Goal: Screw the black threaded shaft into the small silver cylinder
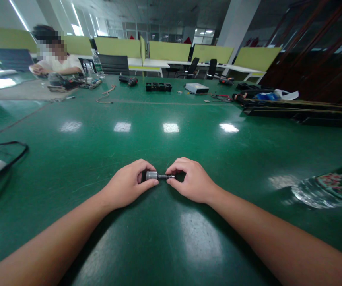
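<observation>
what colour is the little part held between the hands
Silver at the thick end, dark along the thin shaft; the green table sets it off. Head view shows it.

Surface (171, 246) glossy green; metal cylinder (152, 175) silver with dark shaft (166, 176); partitions (169, 51) yellow-green; cable (12, 153) black.

Two bare forearms in shot, no sleeves, no watch, no rings; left hand (127, 184) and right hand (193, 182) ungloved.
</observation>
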`<state>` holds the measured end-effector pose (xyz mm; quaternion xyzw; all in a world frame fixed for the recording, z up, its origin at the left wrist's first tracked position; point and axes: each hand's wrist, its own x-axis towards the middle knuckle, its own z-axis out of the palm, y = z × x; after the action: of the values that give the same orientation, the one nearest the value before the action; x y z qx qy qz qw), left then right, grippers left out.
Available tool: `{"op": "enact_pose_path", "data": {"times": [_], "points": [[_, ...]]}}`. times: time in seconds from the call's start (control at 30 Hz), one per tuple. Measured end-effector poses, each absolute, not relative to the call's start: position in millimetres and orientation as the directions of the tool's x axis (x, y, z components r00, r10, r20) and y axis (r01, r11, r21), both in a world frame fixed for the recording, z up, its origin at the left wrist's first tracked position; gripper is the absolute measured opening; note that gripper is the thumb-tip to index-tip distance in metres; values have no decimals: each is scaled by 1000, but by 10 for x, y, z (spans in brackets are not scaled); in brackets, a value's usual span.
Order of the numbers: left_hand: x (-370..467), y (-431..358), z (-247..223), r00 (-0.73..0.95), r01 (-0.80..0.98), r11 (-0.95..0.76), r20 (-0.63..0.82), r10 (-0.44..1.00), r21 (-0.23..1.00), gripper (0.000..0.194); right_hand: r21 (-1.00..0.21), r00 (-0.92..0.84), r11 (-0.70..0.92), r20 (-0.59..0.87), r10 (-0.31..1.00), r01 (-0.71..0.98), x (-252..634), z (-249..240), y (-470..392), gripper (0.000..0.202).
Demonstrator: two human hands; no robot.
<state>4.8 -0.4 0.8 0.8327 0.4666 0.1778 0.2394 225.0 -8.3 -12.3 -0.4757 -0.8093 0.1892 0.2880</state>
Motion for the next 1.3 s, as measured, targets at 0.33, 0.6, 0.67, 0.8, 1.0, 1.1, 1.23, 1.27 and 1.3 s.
{"op": "enact_pose_path", "data": {"times": [0.33, 0.6, 0.67, 0.8, 1.0, 1.1, 1.23, 1.27, 1.3], "points": [[46, 22, -25, 442, 694, -415, 107, 891, 588, 26, -561, -190, 308, 259, 947, 768, 2296, -133, -39, 9], [29, 25, -41, 447, 697, -410, 91, 890, 588, 27, -593, -215, 346, 282, 935, 727, 2298, -152, -36, 11], [27, 27, -44, 461, 698, -420, 85, 883, 580, 27, -638, -249, 386, 297, 922, 666, 2285, -161, -41, 16], [31, 19, -37, 502, 682, -462, 95, 859, 567, 25, -705, -355, 468, 316, 880, 533, 2251, -172, -73, 33], [33, 8, -20, 509, 693, -460, 76, 857, 555, 25, -724, -373, 468, 305, 876, 507, 2240, -169, -85, 37], [33, 5, -12, 509, 697, -457, 68, 858, 553, 26, -712, -384, 481, 311, 869, 512, 2243, -163, -82, 36], [39, 3, -5, 514, 693, -464, 72, 855, 552, 27, -699, -398, 490, 309, 864, 521, 2236, -159, -89, 34], [41, 3, -5, 516, 692, -465, 73, 854, 552, 27, -697, -401, 491, 307, 863, 523, 2232, -158, -91, 34], [42, 3, -5, 518, 690, -466, 72, 852, 554, 27, -695, -404, 493, 306, 862, 524, 2230, -155, -92, 34]]}}
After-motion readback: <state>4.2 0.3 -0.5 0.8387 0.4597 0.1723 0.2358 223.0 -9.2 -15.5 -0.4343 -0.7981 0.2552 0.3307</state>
